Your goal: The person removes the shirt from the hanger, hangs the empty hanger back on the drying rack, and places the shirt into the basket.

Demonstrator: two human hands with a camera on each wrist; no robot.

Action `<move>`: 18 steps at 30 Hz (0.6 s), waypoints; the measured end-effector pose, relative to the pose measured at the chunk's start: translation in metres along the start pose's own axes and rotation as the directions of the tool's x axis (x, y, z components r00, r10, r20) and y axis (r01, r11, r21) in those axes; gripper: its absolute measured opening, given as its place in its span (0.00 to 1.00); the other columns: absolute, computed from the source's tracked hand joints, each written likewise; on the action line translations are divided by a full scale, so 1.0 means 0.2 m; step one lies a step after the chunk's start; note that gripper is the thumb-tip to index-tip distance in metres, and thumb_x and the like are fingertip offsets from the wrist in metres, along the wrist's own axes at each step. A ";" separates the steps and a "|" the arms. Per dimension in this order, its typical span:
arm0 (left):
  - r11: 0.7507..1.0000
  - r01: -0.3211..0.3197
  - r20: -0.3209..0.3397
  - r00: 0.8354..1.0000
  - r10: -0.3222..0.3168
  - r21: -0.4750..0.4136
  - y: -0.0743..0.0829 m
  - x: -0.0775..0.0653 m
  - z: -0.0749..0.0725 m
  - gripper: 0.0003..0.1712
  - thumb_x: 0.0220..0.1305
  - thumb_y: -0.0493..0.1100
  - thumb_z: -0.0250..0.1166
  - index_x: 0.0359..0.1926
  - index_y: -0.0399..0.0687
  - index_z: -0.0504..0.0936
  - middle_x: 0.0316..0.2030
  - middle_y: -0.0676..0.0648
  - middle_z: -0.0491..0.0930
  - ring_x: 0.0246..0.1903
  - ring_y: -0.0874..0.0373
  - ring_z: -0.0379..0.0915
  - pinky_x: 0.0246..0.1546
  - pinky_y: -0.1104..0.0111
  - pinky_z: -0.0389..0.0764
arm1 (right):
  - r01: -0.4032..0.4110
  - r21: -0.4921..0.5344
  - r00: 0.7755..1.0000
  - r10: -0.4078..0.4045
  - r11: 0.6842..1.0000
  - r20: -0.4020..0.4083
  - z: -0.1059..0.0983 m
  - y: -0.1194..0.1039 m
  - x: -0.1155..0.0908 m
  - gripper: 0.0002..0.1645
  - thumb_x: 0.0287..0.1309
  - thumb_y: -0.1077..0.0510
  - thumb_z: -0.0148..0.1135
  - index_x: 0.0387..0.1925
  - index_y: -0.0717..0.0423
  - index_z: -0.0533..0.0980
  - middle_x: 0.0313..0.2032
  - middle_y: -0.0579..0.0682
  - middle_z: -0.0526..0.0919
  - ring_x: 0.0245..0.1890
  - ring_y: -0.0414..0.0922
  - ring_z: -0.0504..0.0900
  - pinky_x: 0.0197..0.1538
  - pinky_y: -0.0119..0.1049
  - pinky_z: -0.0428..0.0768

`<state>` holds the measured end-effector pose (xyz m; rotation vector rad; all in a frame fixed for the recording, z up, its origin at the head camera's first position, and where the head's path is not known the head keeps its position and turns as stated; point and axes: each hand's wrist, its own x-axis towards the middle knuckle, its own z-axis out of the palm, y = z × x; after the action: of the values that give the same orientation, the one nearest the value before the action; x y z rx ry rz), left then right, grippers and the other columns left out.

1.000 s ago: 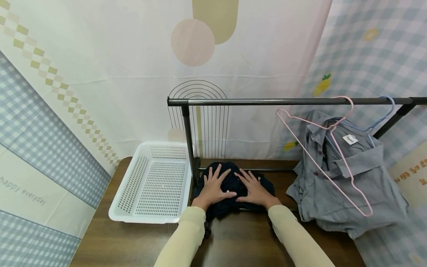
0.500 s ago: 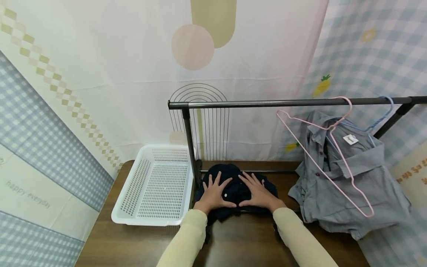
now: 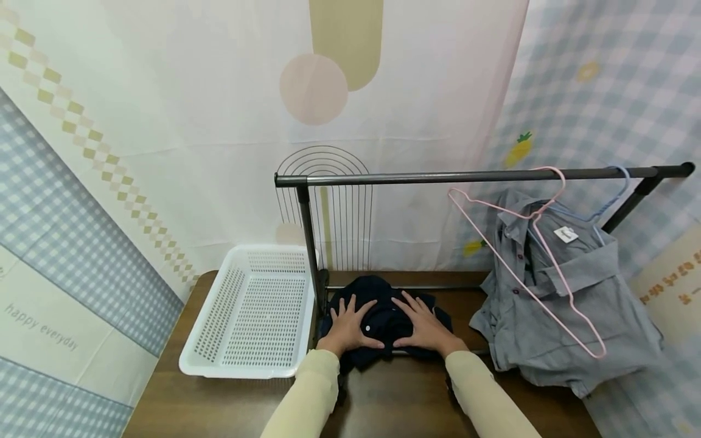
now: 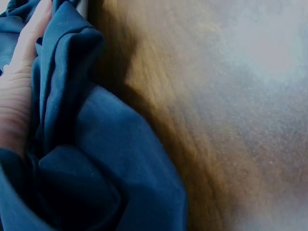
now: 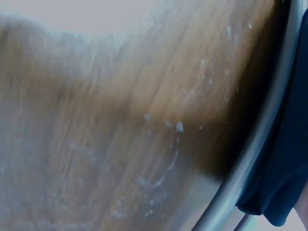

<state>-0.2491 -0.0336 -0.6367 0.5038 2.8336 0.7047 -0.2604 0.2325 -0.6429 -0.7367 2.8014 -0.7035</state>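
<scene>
A crumpled navy garment (image 3: 383, 316) with a small white button lies in a heap at the foot of the clothes rack. My left hand (image 3: 348, 326) rests on its left side, fingers spread and pointing away from me. On the right side, my right hand (image 3: 427, 326) lies with spread fingers too. The two thumbs point toward each other with dark cloth between them. Close up in the left wrist view, a thumb (image 4: 17, 91) runs along folds of the navy cloth (image 4: 120, 149). The right wrist view shows a navy edge (image 5: 284, 159) beside a metal tube (image 5: 250, 154).
A white perforated basket (image 3: 249, 316) stands on the wooden table (image 3: 394, 401), left of the rack post. From the black rail (image 3: 411, 178) hang a bare pink hanger (image 3: 506, 258) and, on a blue hanger (image 3: 608, 207), a grey shirt (image 3: 580, 316) at the right.
Both hands have drawn slightly toward me over the navy garment, still spread on it, and its white button shows more plainly. The head view has tilted up a little.
</scene>
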 end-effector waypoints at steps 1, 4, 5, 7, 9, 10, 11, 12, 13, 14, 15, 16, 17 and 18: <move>1.000 -0.001 -0.002 1.000 0.001 -0.006 0.00 0.00 0.00 0.65 0.44 0.76 0.76 0.80 0.70 0.58 0.80 0.32 0.49 0.77 0.22 0.39 0.69 0.24 0.49 | -0.004 -0.005 1.000 0.004 1.000 -0.005 0.01 0.00 0.00 0.68 0.46 0.24 0.74 0.82 0.39 0.54 0.82 0.58 0.46 0.75 0.78 0.52 0.62 0.85 0.57; 1.000 -0.008 -0.009 1.000 0.008 0.000 0.00 -0.01 0.01 0.65 0.44 0.77 0.76 0.81 0.69 0.58 0.79 0.33 0.54 0.77 0.23 0.42 0.69 0.25 0.51 | -0.004 -0.024 1.000 0.004 1.000 -0.018 0.02 0.00 0.01 0.68 0.46 0.23 0.74 0.82 0.37 0.54 0.83 0.57 0.47 0.75 0.75 0.54 0.62 0.85 0.59; 1.000 -0.012 -0.013 1.000 0.012 0.005 0.00 -0.01 0.01 0.65 0.44 0.78 0.76 0.80 0.69 0.58 0.79 0.33 0.55 0.77 0.24 0.44 0.69 0.25 0.51 | -0.002 -0.030 1.000 0.001 1.000 -0.025 0.02 0.01 0.01 0.67 0.46 0.23 0.74 0.82 0.37 0.54 0.82 0.57 0.48 0.75 0.74 0.55 0.62 0.84 0.59; 1.000 -0.021 -0.022 1.000 0.021 0.018 -0.01 0.00 0.02 0.65 0.43 0.78 0.76 0.80 0.68 0.59 0.78 0.34 0.57 0.77 0.24 0.46 0.69 0.26 0.53 | -0.001 -0.043 0.999 0.000 0.999 -0.035 0.03 0.01 0.01 0.67 0.46 0.23 0.74 0.82 0.37 0.55 0.82 0.57 0.49 0.75 0.73 0.57 0.62 0.84 0.59; 0.999 -0.029 -0.030 0.999 0.030 0.029 -0.01 0.00 0.03 0.64 0.44 0.77 0.76 0.80 0.68 0.60 0.78 0.35 0.59 0.76 0.26 0.49 0.70 0.28 0.55 | -0.002 -0.059 0.999 -0.001 0.998 -0.049 0.03 0.01 0.01 0.67 0.45 0.23 0.74 0.82 0.37 0.55 0.82 0.57 0.50 0.75 0.71 0.59 0.61 0.84 0.60; 0.999 -0.031 -0.032 0.999 0.033 0.033 -0.01 0.00 0.04 0.64 0.44 0.78 0.75 0.80 0.68 0.61 0.77 0.36 0.59 0.77 0.27 0.50 0.70 0.29 0.55 | -0.004 -0.062 0.998 0.001 0.998 -0.058 0.03 0.00 0.01 0.67 0.45 0.24 0.75 0.81 0.37 0.56 0.82 0.56 0.51 0.74 0.71 0.59 0.61 0.84 0.60; 0.999 -0.036 -0.037 0.999 0.037 0.038 -0.01 0.00 0.04 0.63 0.44 0.78 0.75 0.79 0.68 0.61 0.77 0.36 0.60 0.77 0.29 0.51 0.71 0.29 0.56 | -0.006 -0.067 0.998 0.001 0.998 -0.067 0.03 0.00 0.01 0.66 0.45 0.25 0.75 0.81 0.37 0.56 0.82 0.56 0.51 0.74 0.70 0.61 0.61 0.84 0.61; 0.998 -0.039 -0.041 0.998 0.041 0.043 -0.01 0.00 0.04 0.63 0.44 0.77 0.75 0.79 0.68 0.61 0.77 0.37 0.61 0.77 0.30 0.52 0.71 0.30 0.56 | -0.004 -0.074 0.997 -0.001 0.997 -0.078 0.03 0.00 0.01 0.66 0.45 0.25 0.76 0.81 0.37 0.57 0.81 0.57 0.53 0.73 0.70 0.62 0.61 0.84 0.61; 0.998 -0.041 -0.045 0.998 0.043 0.046 -0.01 0.00 0.04 0.62 0.45 0.77 0.75 0.79 0.68 0.62 0.77 0.38 0.62 0.77 0.32 0.53 0.71 0.31 0.57 | -0.004 -0.082 0.996 -0.003 0.997 -0.089 0.03 0.00 0.00 0.65 0.45 0.25 0.76 0.81 0.37 0.58 0.81 0.57 0.54 0.72 0.70 0.63 0.60 0.84 0.62; 0.998 -0.049 -0.057 0.997 0.051 0.046 -0.01 0.00 0.04 0.62 0.45 0.77 0.76 0.79 0.67 0.63 0.76 0.38 0.63 0.76 0.33 0.55 0.71 0.32 0.58 | -0.003 -0.087 0.995 -0.005 0.996 -0.098 0.03 0.00 0.00 0.65 0.45 0.26 0.77 0.80 0.37 0.58 0.81 0.57 0.55 0.72 0.70 0.64 0.61 0.83 0.63; 0.997 -0.054 -0.066 0.996 0.057 0.049 -0.01 0.00 0.04 0.62 0.45 0.76 0.76 0.78 0.67 0.63 0.75 0.38 0.64 0.76 0.35 0.57 0.72 0.33 0.59 | -0.003 -0.092 0.994 -0.007 0.996 -0.105 0.03 0.00 0.00 0.65 0.45 0.26 0.77 0.80 0.37 0.59 0.80 0.57 0.56 0.71 0.70 0.65 0.61 0.82 0.63; 0.997 -0.061 -0.077 0.995 0.064 0.048 -0.01 0.00 0.04 0.61 0.45 0.76 0.76 0.78 0.66 0.64 0.75 0.38 0.66 0.75 0.36 0.59 0.72 0.35 0.61 | -0.004 -0.094 0.994 -0.006 0.996 -0.110 0.04 0.00 0.00 0.64 0.45 0.27 0.77 0.80 0.37 0.59 0.80 0.57 0.57 0.70 0.70 0.66 0.61 0.82 0.64; 0.996 -0.072 -0.094 0.993 0.077 0.049 -0.01 0.00 0.03 0.60 0.44 0.75 0.77 0.77 0.64 0.66 0.73 0.38 0.67 0.74 0.37 0.61 0.71 0.36 0.63 | -0.006 -0.100 0.994 -0.005 0.995 -0.113 0.04 -0.01 0.00 0.64 0.45 0.27 0.77 0.80 0.37 0.59 0.80 0.57 0.57 0.70 0.70 0.66 0.62 0.81 0.64; 0.996 -0.080 -0.107 0.991 0.085 0.048 -0.01 0.00 0.03 0.60 0.45 0.74 0.78 0.77 0.64 0.67 0.72 0.38 0.69 0.73 0.38 0.63 0.71 0.37 0.64 | -0.007 -0.103 0.993 -0.006 0.995 -0.118 0.04 -0.01 0.01 0.63 0.46 0.28 0.78 0.80 0.37 0.60 0.79 0.57 0.58 0.69 0.69 0.67 0.62 0.80 0.65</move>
<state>-0.2473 -0.0323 -0.6434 0.6105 2.9501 0.7074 -0.2587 0.2278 -0.6488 -0.7345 2.9647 -0.6248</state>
